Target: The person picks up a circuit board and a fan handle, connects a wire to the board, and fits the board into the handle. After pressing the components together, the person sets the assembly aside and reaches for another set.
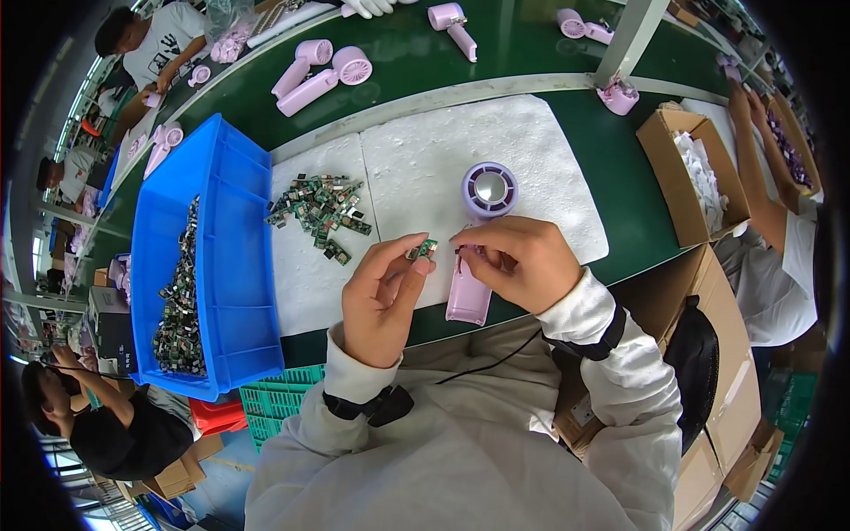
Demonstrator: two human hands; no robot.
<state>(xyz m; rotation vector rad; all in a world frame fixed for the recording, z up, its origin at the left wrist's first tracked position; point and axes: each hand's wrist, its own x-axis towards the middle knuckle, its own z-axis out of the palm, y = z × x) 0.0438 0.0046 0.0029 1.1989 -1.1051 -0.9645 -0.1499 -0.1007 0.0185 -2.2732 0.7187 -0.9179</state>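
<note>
My left hand [382, 301] pinches a small green circuit board [425, 250] between thumb and fingertips, just left of a handheld fan. That fan has a round lilac head [490, 188] with a pale centre and a pink handle [469, 296] pointing toward me, lying at the foam sheet's near edge. Over the top of the handle, my right hand [522, 257] is closed, its thumb and forefinger brought together at a tiny dark part; what exactly they grip is hidden. A loose pile of circuit boards [323, 208] lies on the white foam sheet [425, 142] to the left.
A blue bin [243, 301] of circuit boards stands at left. Behind a pale rail lie several pink fans [310, 88]. A metal post [630, 40] rises at back right, near a cardboard box [686, 195] of white pieces. Co-workers sit on both sides.
</note>
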